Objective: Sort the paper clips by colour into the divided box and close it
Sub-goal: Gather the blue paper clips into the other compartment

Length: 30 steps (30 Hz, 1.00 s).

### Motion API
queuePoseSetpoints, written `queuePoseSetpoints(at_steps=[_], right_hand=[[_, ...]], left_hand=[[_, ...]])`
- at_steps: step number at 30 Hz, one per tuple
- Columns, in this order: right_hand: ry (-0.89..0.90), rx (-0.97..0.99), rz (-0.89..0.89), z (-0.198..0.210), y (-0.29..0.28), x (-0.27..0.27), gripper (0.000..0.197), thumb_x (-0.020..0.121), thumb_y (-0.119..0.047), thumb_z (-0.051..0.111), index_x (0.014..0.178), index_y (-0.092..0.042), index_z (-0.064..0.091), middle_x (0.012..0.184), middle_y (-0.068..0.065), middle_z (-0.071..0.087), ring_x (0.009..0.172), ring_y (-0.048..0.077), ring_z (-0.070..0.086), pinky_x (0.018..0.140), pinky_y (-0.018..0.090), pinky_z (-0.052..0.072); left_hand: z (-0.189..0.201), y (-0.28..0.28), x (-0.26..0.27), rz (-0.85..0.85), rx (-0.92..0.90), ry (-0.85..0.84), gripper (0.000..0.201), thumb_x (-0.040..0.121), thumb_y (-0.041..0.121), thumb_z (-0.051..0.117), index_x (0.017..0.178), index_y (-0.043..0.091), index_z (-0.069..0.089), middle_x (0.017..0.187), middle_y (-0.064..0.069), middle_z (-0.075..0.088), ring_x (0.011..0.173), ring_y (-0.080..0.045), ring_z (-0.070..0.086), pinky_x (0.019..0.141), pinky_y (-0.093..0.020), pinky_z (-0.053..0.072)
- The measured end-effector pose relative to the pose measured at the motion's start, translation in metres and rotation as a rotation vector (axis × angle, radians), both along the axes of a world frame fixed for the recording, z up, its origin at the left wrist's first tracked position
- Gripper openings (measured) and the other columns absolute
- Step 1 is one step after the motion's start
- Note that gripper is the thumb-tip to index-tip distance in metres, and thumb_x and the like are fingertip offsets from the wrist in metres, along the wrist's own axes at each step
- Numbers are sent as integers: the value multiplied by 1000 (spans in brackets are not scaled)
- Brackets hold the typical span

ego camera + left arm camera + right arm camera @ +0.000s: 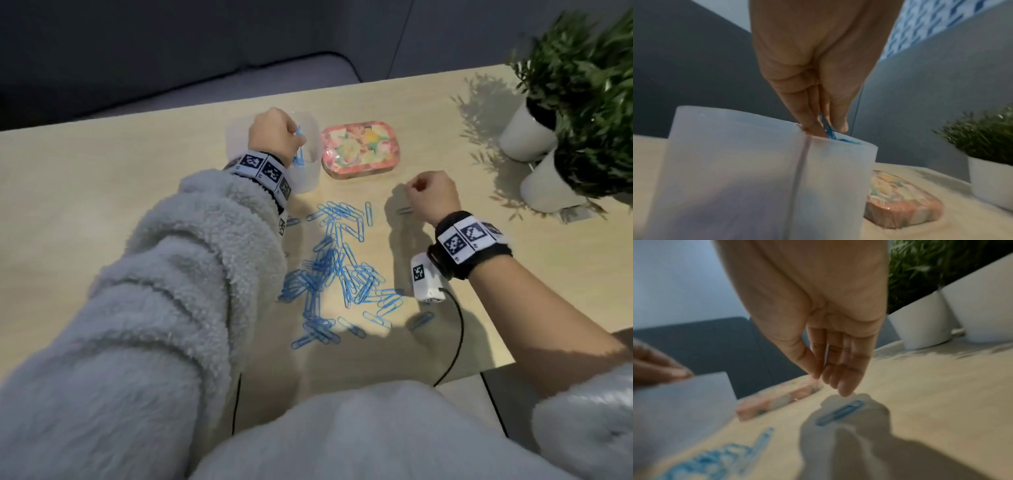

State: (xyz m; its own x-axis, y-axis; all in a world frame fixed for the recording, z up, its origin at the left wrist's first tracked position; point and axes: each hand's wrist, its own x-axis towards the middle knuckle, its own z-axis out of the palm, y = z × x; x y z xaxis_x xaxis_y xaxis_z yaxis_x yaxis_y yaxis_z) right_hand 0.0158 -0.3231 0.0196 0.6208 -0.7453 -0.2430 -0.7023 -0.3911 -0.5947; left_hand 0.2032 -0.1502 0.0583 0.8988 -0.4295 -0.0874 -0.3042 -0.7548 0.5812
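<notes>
The left hand (272,132) pinches blue paper clips (827,128) over the divided box (308,178) near the far edge of the tabletop (137,164). The right hand (432,195), loosely released and holding nothing, hovers just above a single clip (839,412), whose long axis runs left-right; this hand is nearer.

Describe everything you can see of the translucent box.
The box is frosted, translucent plastic, tall, open-topped, upright on the table left of the floral tin. A divider splits it in two. The left hand holds blue clips over its right compartment, fingertips at the rim. No lid shows.
</notes>
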Motion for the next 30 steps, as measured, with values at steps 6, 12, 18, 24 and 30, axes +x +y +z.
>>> queuePoseSetpoints(at_steps=[6, 12, 18, 24, 30], right_hand=[[165, -128, -7, -25, -4, -19, 28, 90, -12, 45, 104, 7, 60, 116, 28, 55, 101, 43, 57, 81, 38, 44], [87, -143, 133, -31, 25, 15, 26, 87, -12, 47, 97, 3, 65, 110, 28, 58, 99, 42, 58, 84, 38, 45], [76, -123, 468, -28, 70, 44, 31, 86, -29, 57, 82, 2, 61, 101, 24, 57, 98, 36, 54, 79, 34, 42], [146, -154, 693, -28, 99, 43, 51, 74, -37, 72, 115, -10, 60, 115, 14, 50, 114, 30, 42, 92, 41, 45], [151, -144, 713, -27, 108, 33, 18, 82, -11, 60, 99, -6, 63, 109, 17, 57, 103, 35, 54, 84, 37, 43]], left_hand=[[2, 18, -25, -184, -6, -159, 22, 90, 21, 49, 95, 8, 66, 101, -17, 68, 100, -32, 59, 81, -34, 41], [-41, 76, -65, -282, 208, -122, 23, 89, 26, 51, 97, 8, 63, 103, -16, 66, 99, -33, 59, 78, -39, 46], [-69, 90, -74, -278, 412, -79, 59, 84, 22, 55, 138, 6, 36, 136, -20, 43, 126, -38, 40, 100, -46, 39], [-68, 79, -81, -370, 433, -146, 36, 91, 10, 47, 126, 4, 50, 128, -18, 49, 117, -34, 46, 93, -43, 38], [-65, 79, -88, -437, 364, -127, 29, 87, 4, 53, 115, 4, 59, 114, -18, 54, 109, -33, 51, 83, -43, 43]])
